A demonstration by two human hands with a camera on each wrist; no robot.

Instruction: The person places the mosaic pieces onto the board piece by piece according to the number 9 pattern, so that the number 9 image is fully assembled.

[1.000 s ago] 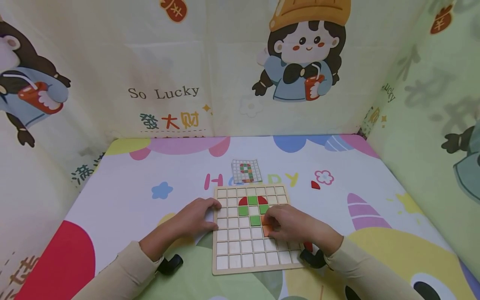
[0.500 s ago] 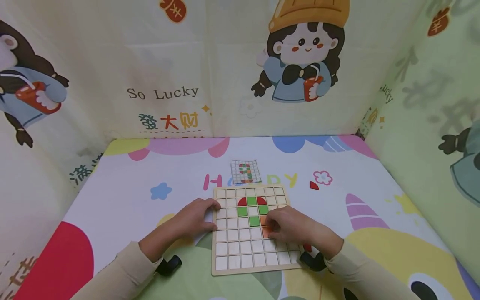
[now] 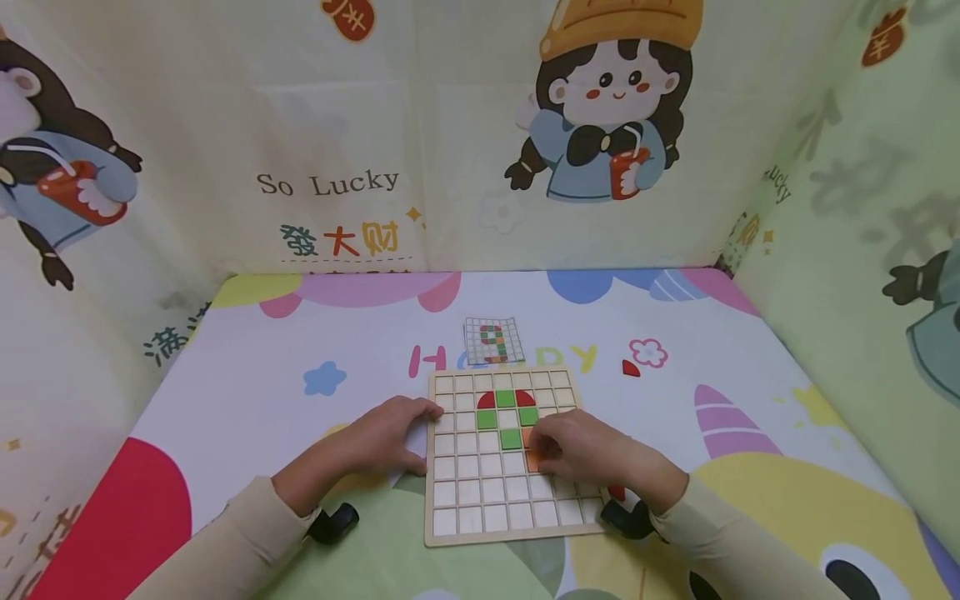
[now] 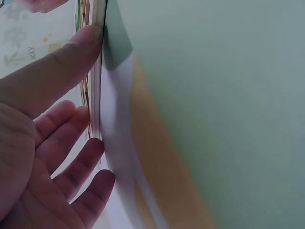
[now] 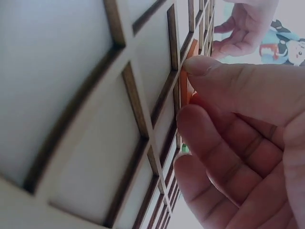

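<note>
In the head view a wooden grid board lies flat on the table. My left hand rests against its left edge, thumb and fingertips touching the frame; the left wrist view shows the thumb extended onto that edge. Over the right half, my right hand pinches an orange tile at a cell, the tile partly hidden by fingers. Directly above it is another orange tile. Green squares and two red rounded-corner tiles sit in cells farther up.
Beyond the board lies a small card printed with a coloured grid figure. A loose red piece is to the right of the card; another red piece shows beside the board under the right wrist. Printed cloth walls stand behind the table.
Both hands keep almost the same place, the right one still on the orange tile. The left thumb has shifted slightly toward me along the board's edge.
</note>
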